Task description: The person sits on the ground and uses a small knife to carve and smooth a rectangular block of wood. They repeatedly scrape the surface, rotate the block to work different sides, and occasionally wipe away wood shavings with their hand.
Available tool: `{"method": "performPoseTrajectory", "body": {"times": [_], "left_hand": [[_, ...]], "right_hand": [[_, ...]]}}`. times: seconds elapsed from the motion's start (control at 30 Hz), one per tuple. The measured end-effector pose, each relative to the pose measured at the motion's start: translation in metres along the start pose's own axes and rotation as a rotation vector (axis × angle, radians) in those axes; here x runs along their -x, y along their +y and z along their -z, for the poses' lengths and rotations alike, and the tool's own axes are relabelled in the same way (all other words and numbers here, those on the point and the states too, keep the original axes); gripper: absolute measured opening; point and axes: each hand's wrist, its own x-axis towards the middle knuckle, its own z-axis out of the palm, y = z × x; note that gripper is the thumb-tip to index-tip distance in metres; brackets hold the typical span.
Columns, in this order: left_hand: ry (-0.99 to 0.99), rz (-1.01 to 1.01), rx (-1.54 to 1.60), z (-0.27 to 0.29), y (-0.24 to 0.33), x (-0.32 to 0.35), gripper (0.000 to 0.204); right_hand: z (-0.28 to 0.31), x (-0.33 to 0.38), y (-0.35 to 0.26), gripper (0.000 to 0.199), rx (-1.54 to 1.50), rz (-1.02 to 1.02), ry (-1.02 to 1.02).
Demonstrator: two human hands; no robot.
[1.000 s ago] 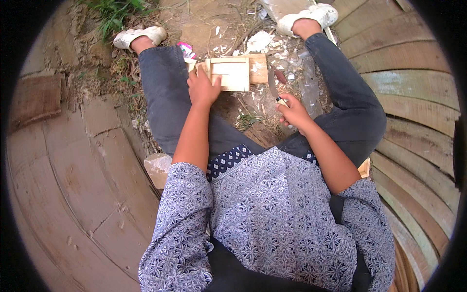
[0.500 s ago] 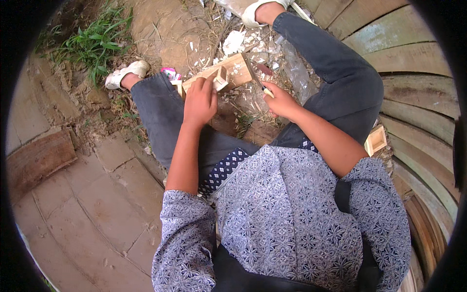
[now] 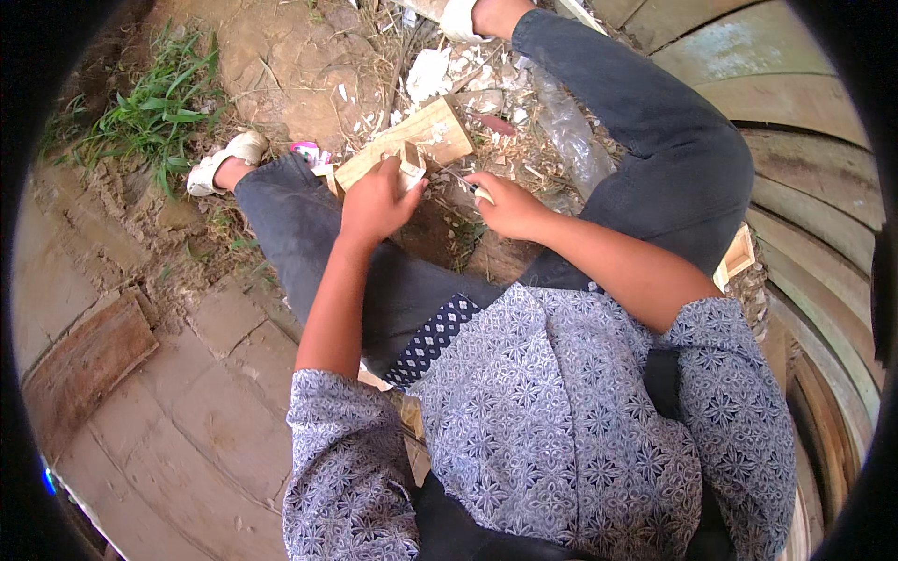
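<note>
My left hand (image 3: 374, 201) is closed on a small pale wooden box-like piece (image 3: 410, 168), holding it against a thick wooden block (image 3: 438, 131) on the ground between my legs. In my right hand (image 3: 513, 208) is a knife (image 3: 482, 194) with a pale handle, dark near the blade. Its thin blade points left toward the small piece, its tip close to that piece's lower right side. Whether the tip touches the wood I cannot tell. My fingers hide part of both the piece and the handle.
Wood shavings and white scraps (image 3: 428, 77) litter the ground beyond the block. Clear plastic (image 3: 572, 140) lies by my right leg. Another small wooden box (image 3: 739, 251) sits beyond my right thigh, near curved wooden boards (image 3: 804, 168). Grass (image 3: 164, 107) grows at far left.
My right hand has moved left with the knife, bringing the blade closer to the small wooden piece. My left hand still holds that piece, turned slightly. The whole view has shifted a little.
</note>
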Motion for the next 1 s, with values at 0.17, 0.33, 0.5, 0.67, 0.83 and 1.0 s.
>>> {"method": "performPoseTrajectory", "body": {"times": [0.17,0.33,0.5,0.67,0.83,1.0], "left_hand": [[0.04,0.07,0.127,-0.013,0.012,0.01,0.048],[0.006,0.196,0.241,-0.015,0.014,0.016,0.043],[-0.026,0.217,0.349,-0.015,0.017,0.015,0.039],[0.087,0.285,0.803,-0.036,0.013,0.018,0.032],[0.145,0.493,0.824,-0.062,0.033,0.02,0.024],[0.237,0.601,0.797,-0.076,0.054,0.023,0.023]], "right_hand": [[0.017,0.018,-0.011,0.041,-0.077,-0.057,-0.02],[0.021,0.023,-0.022,0.033,-0.134,-0.156,-0.073],[0.023,0.022,-0.029,0.034,-0.15,-0.278,-0.113],[0.027,0.002,-0.036,0.038,-0.128,-0.263,-0.171],[0.047,-0.008,-0.049,0.033,0.137,-0.234,-0.175],[0.069,-0.015,-0.056,0.029,0.312,-0.088,-0.268]]}}
